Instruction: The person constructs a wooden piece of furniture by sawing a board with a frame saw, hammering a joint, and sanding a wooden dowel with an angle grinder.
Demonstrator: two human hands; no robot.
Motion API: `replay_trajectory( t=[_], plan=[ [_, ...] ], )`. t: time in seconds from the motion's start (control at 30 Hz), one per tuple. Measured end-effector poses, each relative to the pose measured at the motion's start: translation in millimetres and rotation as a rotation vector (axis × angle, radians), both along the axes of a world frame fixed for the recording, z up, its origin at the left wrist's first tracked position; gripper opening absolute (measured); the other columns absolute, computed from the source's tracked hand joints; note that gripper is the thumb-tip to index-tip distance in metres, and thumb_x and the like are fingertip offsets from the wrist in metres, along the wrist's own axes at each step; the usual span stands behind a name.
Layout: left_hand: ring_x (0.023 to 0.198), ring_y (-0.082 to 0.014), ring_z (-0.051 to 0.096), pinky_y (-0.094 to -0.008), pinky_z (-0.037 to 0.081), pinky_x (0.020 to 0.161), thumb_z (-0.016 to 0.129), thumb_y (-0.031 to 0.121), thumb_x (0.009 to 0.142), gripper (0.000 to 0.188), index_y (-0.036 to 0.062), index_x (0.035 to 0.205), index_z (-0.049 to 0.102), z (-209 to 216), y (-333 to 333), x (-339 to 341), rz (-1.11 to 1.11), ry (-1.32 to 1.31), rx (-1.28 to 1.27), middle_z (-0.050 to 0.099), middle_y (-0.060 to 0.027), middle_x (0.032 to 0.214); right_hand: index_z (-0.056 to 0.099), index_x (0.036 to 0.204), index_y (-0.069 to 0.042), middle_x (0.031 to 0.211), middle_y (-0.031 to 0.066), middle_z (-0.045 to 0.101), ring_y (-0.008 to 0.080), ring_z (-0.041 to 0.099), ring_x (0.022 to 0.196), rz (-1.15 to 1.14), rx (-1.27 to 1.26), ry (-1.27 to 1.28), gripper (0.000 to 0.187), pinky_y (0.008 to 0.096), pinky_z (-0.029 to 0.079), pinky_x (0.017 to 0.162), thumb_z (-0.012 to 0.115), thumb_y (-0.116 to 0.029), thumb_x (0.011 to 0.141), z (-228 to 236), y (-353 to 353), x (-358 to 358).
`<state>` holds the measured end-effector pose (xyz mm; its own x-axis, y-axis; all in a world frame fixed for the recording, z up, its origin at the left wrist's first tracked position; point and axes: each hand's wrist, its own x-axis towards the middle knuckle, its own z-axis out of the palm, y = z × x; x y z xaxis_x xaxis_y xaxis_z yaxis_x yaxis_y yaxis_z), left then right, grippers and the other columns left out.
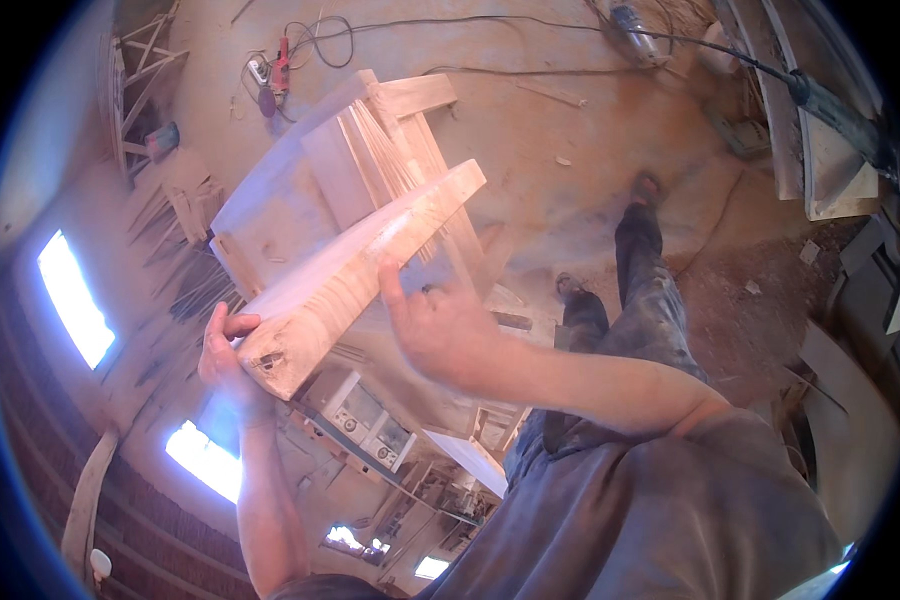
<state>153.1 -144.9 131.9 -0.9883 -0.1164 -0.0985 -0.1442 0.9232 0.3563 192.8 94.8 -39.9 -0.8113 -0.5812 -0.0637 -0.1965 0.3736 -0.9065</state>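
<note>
A long, thick wooden board (345, 285) lies slanted across the middle, its near end rough with a dark knot hole. At that end my left hand (225, 350) grips a corner, thumb along the upper face and the other fingers partly hidden by the wood. My right hand (445, 330) holds nothing; its index finger is stretched out and touches the board's narrow edge, while the other fingers are curled. Behind the board is a wooden bench-like structure (280, 215), with several thin wooden strips (375, 150) on it.
A red corded power tool (282, 70) lies on the dusty floor, its cable running across the back. Scrap strips (185, 210) are heaped at the left. Panels (840, 180) lean at the right. My legs (640, 280) stand right of the bench.
</note>
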Motion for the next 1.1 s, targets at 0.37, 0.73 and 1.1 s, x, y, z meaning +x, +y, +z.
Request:
replay_trajectory(
  t=[0.37,0.73,1.1],
  plan=[
    [0.086,-0.0215,0.066,-0.035,0.052,0.084,0.034,0.027,0.108,0.052,-0.0109,0.133,0.058,-0.2,0.1,-3.7,-0.052,-0.012,-0.002,0.071,-0.0156,0.095,0.029,0.148,0.018,0.071,0.0117,0.065,0.0271,0.067,0.062,-0.099,-0.083,-0.01,0.076,0.0414,0.051,0.053,0.059,-0.006,0.082,-3.6,-7.0,3.2],
    [0.085,-0.0205,0.065,-0.0354,0.051,0.085,0.034,0.03,0.109,0.053,-0.0112,0.13,0.06,0.2,6.7,-5.5,-0.073,0.012,0.02,0.07,-0.0144,0.093,0.017,0.156,0.013,0.079,0.0122,0.071,0.0328,0.071,0.068,-0.005,0.317,-0.252,0.089,0.0466,0.054,0.064,0.061,-0.014,0.084,-68.7,-17.5,-35.9],
    [0.081,-0.0229,0.066,-0.0378,0.052,0.08,0.036,0.023,0.106,0.049,-0.0129,0.123,0.064,-3.0,9.7,-9.8,-0.064,0.024,0.042,0.071,-0.0139,0.087,-0.007,0.16,0.002,0.093,0.0227,0.071,0.0407,0.07,0.086,-0.013,0.019,-0.596,0.104,0.0485,0.055,0.076,0.061,-0.007,0.082,-67.2,-32.6,-27.9]
  ],
)
